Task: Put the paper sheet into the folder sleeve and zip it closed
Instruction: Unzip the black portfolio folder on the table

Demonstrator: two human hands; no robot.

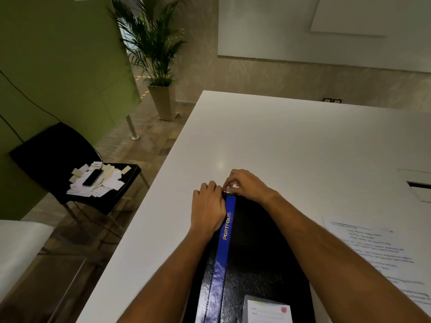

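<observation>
A black portfolio folder (256, 248) with a blue strip marked PORTFOLIO lies lengthwise on the white table (291, 141), closed. My left hand (207, 206) presses on its far left corner, fingers curled at the edge. My right hand (245, 184) pinches something small and pale at the folder's far end, probably the zip pull; my fingers hide it. A printed paper sheet (382, 257) lies on the table to the right of the folder, partly under my right forearm.
A label card (268, 311) sits on the folder's near end. A cable hatch (417, 185) is set in the table at right. Left of the table stands a black chair (77, 164) with a phone and several paper scraps. A potted palm (158, 66) stands beyond.
</observation>
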